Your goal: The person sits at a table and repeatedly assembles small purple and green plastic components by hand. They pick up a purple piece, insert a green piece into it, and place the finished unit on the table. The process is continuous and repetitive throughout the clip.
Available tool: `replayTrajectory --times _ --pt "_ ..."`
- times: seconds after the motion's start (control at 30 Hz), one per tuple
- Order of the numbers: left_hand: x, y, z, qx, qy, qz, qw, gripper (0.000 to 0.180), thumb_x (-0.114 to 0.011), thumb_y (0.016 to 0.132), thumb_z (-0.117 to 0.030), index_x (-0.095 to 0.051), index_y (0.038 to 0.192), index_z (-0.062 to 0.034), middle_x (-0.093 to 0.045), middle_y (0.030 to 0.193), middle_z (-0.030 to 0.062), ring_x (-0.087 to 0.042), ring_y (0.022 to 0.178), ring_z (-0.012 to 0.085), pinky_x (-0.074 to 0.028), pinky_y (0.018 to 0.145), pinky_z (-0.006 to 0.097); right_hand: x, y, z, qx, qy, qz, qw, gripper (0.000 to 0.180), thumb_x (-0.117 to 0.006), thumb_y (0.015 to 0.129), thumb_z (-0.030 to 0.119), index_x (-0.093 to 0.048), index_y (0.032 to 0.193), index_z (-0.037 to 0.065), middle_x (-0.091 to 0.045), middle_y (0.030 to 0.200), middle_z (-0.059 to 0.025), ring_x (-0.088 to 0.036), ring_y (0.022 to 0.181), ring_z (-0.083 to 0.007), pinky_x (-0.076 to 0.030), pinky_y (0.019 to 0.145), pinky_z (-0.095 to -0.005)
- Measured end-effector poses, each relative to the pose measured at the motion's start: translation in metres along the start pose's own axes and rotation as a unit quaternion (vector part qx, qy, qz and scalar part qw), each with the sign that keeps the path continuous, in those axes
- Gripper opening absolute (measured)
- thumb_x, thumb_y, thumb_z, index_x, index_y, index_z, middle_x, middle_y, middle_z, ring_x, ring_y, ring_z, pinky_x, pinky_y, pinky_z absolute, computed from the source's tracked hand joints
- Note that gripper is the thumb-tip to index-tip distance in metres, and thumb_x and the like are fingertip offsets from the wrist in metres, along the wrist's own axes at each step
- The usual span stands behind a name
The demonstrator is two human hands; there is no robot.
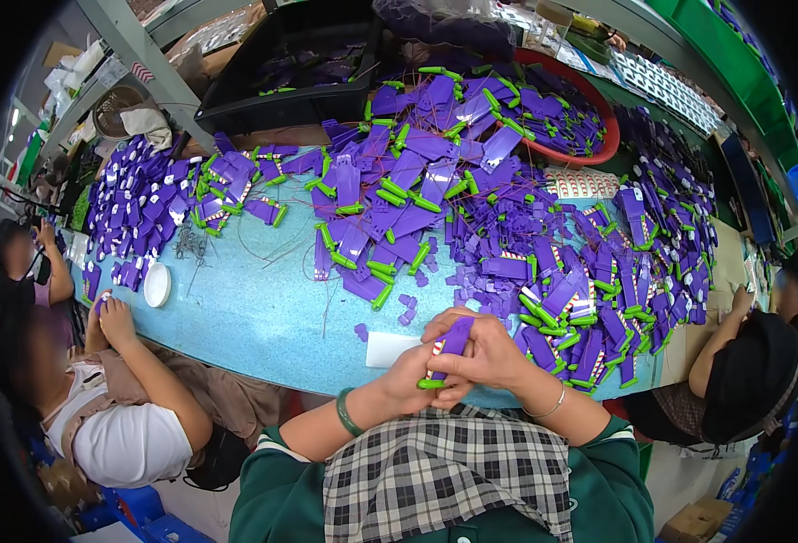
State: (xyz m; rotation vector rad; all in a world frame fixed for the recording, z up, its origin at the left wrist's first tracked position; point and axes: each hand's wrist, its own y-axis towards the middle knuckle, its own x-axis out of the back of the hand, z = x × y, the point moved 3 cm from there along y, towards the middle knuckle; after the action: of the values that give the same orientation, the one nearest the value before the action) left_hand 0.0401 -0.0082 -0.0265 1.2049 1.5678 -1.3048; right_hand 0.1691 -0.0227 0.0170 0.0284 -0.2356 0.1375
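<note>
Purple plastic piece point(454, 340) with a green end cap, held upright between both hands just above the near edge of the pale blue tabletop point(254, 312). Left hand point(412, 376): fingers closed around the lower part of the piece, near the green cap at its bottom; a green bangle sits on this wrist. Right hand point(487, 351): fingers clenched over the upper part of the piece from the right, thumb pressed against its side; a thin bracelet circles this wrist. The two hands touch one another around the piece. A small striped strip seems to lie against the left side of the piece, though the view is too small to be sure. White card point(388, 348): flat on the tabletop, just left of the hands. Heap of purple and green parts point(417, 190): spread across the middle and right of the tabletop, tangled with thin red wires. Red basin point(598, 127): at the far side, filled with more of the same parts. White round lid point(156, 285): near the left edge of the tabletop, close to a co-worker's hand point(114, 317). A second co-worker point(743, 362) sits at the right end, arm resting on the tabletop.
</note>
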Motion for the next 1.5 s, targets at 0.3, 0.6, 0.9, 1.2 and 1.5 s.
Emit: replayTrajectory --times 0.3,0.6,0.9,1.2,1.5 --pt "-0.031 -0.016 -0.022 -0.246 0.345 -0.054 0.904 0.024 -0.046 0.1 -0.024 -0.054 0.098 -0.0022 -0.058 0.078 0.0091 -0.06 0.065 0.0149 -0.048 0.055 0.028 0.0 -0.009 0.0 -0.018 0.288 -0.059 0.956 0.038 -0.055 0.09 0.028 -0.062 0.11 -0.004 -0.063 0.11 -0.0123 -0.059 0.102 -0.0193 -0.044 0.093 -0.0333" --pt "-0.051 -0.043 -0.049 -0.556 0.812 -0.054 0.168 0.019 -0.069 0.066 -0.003 -0.056 0.08 -0.0077 -0.062 0.098 0.0109 -0.064 0.091 0.027 -0.056 0.07 0.033 0.005 -0.007 -0.001 -0.115 0.371 -0.044 0.92 0.01 -0.064 0.088 0.013 -0.062 0.091 0.004 -0.062 0.087 0.0008 -0.055 0.079 -0.0052 -0.045 0.069 -0.0231" --pt "-0.053 -0.039 -0.036 -0.583 0.796 0.036 0.162 0.012 -0.067 0.066 0.0 -0.061 0.076 -0.0041 -0.061 0.091 0.0084 -0.065 0.088 0.0238 -0.058 0.071 0.028 -0.002 -0.008 -0.011 -0.159 0.37 -0.037 0.915 0.018 -0.066 0.088 0.016 -0.062 0.073 0.007 -0.057 0.067 0.0041 -0.045 0.059 -0.0011 -0.035 0.052 -0.021" --pt "-0.051 -0.04 -0.035 -0.576 0.804 0.034 0.14 0.012 -0.067 0.066 -0.001 -0.063 0.077 -0.0006 -0.062 0.086 0.012 -0.065 0.081 0.0262 -0.059 0.067 0.03 -0.011 -0.036 -0.011 -0.235 0.364 0.036 0.901 0.029 -0.06 0.093 0.021 -0.066 0.07 0.004 -0.06 0.065 0.0013 -0.051 0.061 -0.0049 -0.041 0.058 -0.0226" --pt "-0.041 -0.01 -0.045 -0.541 0.725 -0.074 0.42 0.018 -0.071 0.068 0.0 -0.062 0.084 -0.0003 -0.06 0.082 0.0106 -0.063 0.074 0.0264 -0.051 0.062 0.034 0.027 -0.046 0.0 0.062 -0.063 -0.148 0.985 0.007 -0.059 0.088 0.005 -0.06 0.093 0.001 -0.064 0.098 -0.0093 -0.061 0.088 -0.0171 -0.048 0.08 -0.0334"
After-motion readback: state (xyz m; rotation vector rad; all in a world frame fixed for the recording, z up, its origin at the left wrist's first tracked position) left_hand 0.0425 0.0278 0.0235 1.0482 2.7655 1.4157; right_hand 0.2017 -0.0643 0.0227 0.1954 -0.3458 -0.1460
